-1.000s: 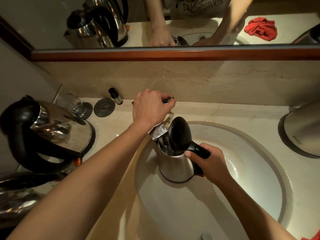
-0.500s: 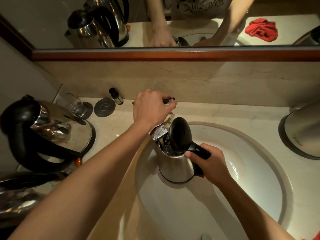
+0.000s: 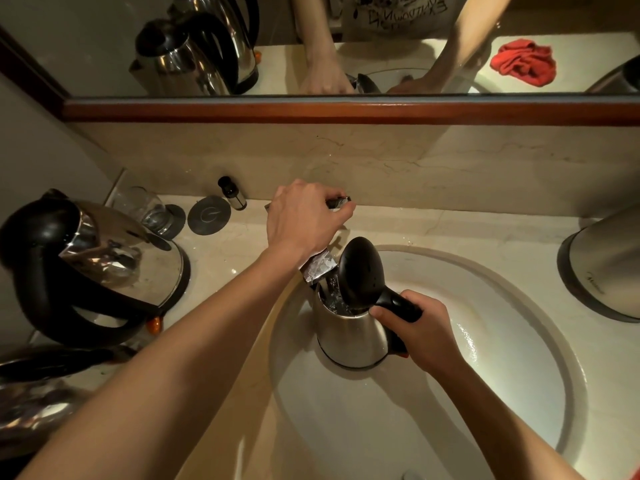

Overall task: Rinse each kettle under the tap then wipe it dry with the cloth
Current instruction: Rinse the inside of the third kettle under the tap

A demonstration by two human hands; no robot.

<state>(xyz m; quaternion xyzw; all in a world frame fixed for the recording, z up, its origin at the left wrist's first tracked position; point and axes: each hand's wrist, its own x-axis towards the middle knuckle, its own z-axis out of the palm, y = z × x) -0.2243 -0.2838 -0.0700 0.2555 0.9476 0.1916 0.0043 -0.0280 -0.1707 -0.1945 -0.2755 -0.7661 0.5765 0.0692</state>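
Marble, pale and veined, makes up the table (image 3: 467,230) and the splashback behind it, lit warm and dim. At far left a large steel kettle (image 3: 104,268) with a black handle stands on the table, and below it another shiny vessel (image 3: 38,403) shows only in part; what it is I cannot tell. Behind the large kettle stand a drinking glass (image 3: 145,209), a round dark coaster (image 3: 209,215) and a small dark bottle (image 3: 231,192) against the splashback. The left hand (image 3: 304,220) reaches over the tap (image 3: 320,268), its fingers curled round the tap lever (image 3: 341,202). Just under the spout, inside the oval white sink (image 3: 519,375), a small steel kettle (image 3: 349,330) stands upright with its black lid (image 3: 360,271) tipped open and water visible inside. The right hand (image 3: 422,330) grips its black handle, fingers wrapped round it. At far right another steel kettle (image 3: 602,268) sits on the table, partly cut off. Above the splashback runs a wooden-framed mirror (image 3: 104,46); it reflects two kettles at left, the person's arms, and a crumpled red cloth (image 3: 523,62) lying on the table at right.
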